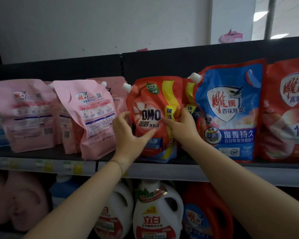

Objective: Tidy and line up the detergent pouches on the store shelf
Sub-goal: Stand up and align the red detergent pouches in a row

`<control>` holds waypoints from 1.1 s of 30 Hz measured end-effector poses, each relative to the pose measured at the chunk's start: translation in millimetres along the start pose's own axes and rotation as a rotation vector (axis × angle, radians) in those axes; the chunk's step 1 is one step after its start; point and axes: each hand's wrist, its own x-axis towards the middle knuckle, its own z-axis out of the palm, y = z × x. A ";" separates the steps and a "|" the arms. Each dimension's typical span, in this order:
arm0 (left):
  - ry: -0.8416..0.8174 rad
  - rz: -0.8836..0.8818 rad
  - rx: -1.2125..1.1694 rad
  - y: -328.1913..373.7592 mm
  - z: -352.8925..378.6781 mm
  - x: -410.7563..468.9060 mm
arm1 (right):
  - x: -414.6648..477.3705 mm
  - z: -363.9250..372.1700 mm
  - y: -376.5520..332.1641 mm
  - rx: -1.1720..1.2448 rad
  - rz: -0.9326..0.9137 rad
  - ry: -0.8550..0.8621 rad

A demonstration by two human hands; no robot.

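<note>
Shelf [47,153]: two OMO pouches [150,107]; left hand [128,133], right hand [181,125] grip front.

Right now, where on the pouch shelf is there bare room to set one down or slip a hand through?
Bare shelf shows along the front edge before the left pink pouch, and a narrow gap between the leaning pink pouch and the OMO pouch, where the left hand sits. Rightward it's crowded: OMO, blue pouch and far red pouch stand packed together.

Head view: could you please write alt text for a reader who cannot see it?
A person's left grip and right grip hold a red OMO pouch standing on a dark shelf, between pink pouches and a blue pouch.
</note>
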 end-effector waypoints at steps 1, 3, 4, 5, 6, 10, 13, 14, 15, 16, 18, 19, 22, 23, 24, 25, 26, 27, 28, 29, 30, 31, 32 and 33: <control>-0.034 -0.092 -0.030 -5.3 -0.6 2.5 | -0.6 -4.2 -0.2 0.000 -0.014 -0.008; -0.178 -0.277 -0.104 -10.6 1.7 4.4 | -1.7 -13.6 -0.1 -0.029 -0.044 -0.013; -0.258 -0.333 -0.157 -10.4 3.9 3.7 | -2.3 -19.0 0.1 -0.059 -0.069 0.003; -0.318 -0.360 -0.213 -10.2 7.6 2.5 | -3.0 -23.9 0.3 -0.103 -0.096 0.034; -0.352 -0.367 -0.252 -8.1 11.2 0.5 | -5.0 -27.9 0.3 -0.143 -0.131 0.079; -0.319 -0.324 -0.293 -4.5 27.5 -3.5 | -31.0 -29.5 4.5 -0.336 -0.325 0.227; -0.316 -0.291 -0.272 -3.9 34.3 -1.8 | -48.2 -22.0 28.1 -0.767 -0.588 0.196; -0.325 -0.270 -0.262 -3.2 35.3 -1.3 | -49.1 -20.5 36.2 -0.856 -0.621 0.130; -0.344 -0.244 -0.251 -3.7 36.1 -0.2 | -49.4 -18.4 40.1 -0.904 -0.631 0.070; -0.377 -0.215 -0.238 -2.3 36.7 0.0 | -48.2 -16.4 41.4 -0.924 -0.631 0.033; -0.454 -0.181 -0.237 -1.3 37.9 -0.4 | -42.7 -13.2 38.5 -0.933 -0.626 0.021; -0.495 -0.182 -0.248 -0.7 37.5 -1.4 | -39.5 -11.7 36.2 -0.944 -0.616 0.025; -0.632 -0.153 -0.212 1.7 33.1 -3.8 | -33.9 -10.2 35.0 -1.025 -0.577 0.031; -0.662 -0.145 -0.184 1.7 31.0 -3.2 | -33.1 -10.6 35.9 -1.044 -0.572 0.029; -0.680 -0.140 -0.154 3.3 29.8 -2.5 | -32.7 -11.6 36.6 -1.056 -0.569 0.025; -0.680 -0.141 -0.126 3.9 29.6 -1.7 | -31.6 -13.3 37.3 -1.062 -0.566 0.019; -0.669 -0.145 -0.108 5.3 31.3 -1.9 | -29.6 -15.7 37.5 -1.065 -0.560 0.015; -0.641 -0.159 -0.097 5.7 33.8 -2.5 | -27.0 -18.2 37.8 -1.069 -0.551 0.011; -0.609 -0.177 -0.094 7.1 36.7 -3.7 | -24.7 -20.2 37.7 -1.073 -0.541 0.009; -0.583 -0.197 -0.092 8.8 37.7 -4.4 | -23.5 -21.4 37.5 -1.075 -0.535 0.009; -0.574 -0.207 -0.091 9.8 37.2 -4.0 | -23.2 -21.4 36.6 -1.072 -0.535 0.010; -0.581 -0.218 -0.092 9.7 35.2 -2.3 | -23.9 -20.8 35.5 -1.064 -0.539 0.007; -0.601 -0.225 -0.106 9.0 32.1 0.2 | -25.4 -20.2 34.4 -1.053 -0.539 -0.001; -0.628 -0.220 -0.145 8.7 28.5 2.2 | -26.6 -20.2 33.5 -1.040 -0.540 -0.004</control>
